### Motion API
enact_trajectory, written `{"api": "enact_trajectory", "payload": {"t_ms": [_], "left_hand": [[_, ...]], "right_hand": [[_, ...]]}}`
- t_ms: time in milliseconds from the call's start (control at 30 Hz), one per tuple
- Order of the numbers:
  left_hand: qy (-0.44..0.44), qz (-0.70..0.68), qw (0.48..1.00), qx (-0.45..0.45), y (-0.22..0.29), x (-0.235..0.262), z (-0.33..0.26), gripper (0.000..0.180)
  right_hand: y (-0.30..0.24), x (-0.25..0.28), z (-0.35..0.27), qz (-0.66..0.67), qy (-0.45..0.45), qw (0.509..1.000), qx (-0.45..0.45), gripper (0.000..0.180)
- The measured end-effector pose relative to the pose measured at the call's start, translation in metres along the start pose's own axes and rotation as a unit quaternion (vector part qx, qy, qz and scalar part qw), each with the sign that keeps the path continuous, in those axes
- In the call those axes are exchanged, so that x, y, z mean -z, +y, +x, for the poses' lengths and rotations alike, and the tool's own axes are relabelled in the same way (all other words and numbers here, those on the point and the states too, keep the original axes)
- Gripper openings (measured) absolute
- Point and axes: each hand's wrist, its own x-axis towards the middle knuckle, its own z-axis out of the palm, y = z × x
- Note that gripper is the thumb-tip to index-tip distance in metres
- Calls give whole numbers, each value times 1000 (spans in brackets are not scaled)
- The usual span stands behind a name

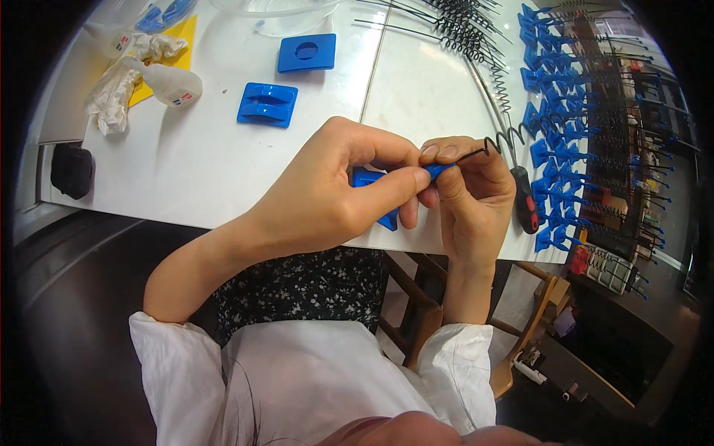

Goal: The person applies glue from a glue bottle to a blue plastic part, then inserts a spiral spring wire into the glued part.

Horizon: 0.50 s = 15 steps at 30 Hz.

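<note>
My left hand (349, 182) and my right hand (476, 193) meet near the table's front edge. Both are closed, with fingertips pinching a small blue plastic part (437, 171) between them. A black wire (474, 154) with a wide coil runs from that part over my right fingers. Behind my left fingers another blue piece (366, 177) shows; whether it joins the pinched part is hidden. Farther left lie a blue plastic base with raised loops (268, 105) and a blue plate with an oval opening (306, 53). Beside my right hand is a screwdriver with a black and red handle (526, 204).
Along the white table's (201, 186) right edge stand rows of blue clips (550, 149) with black coiled wires. More coiled wires (468, 33) are piled at the back. At left are a squeeze bottle (172, 85), crumpled tissue (111, 93) and a black case (72, 170).
</note>
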Motion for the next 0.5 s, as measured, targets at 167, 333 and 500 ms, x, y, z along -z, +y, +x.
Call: {"api": "enact_trajectory", "payload": {"t_ms": [167,333,500], "left_hand": [[4,2,999,53,4,0,-1,21],[-4,70,997,-26,0,0,-1,18],[3,82,996,-23,0,-2,1,20]], "right_hand": [[-1,-2,0,11,7,1000,-9,14],[-6,-1,0,38,5,998,-58,12],[-4,0,0,14,16,999,-41,11]]}}
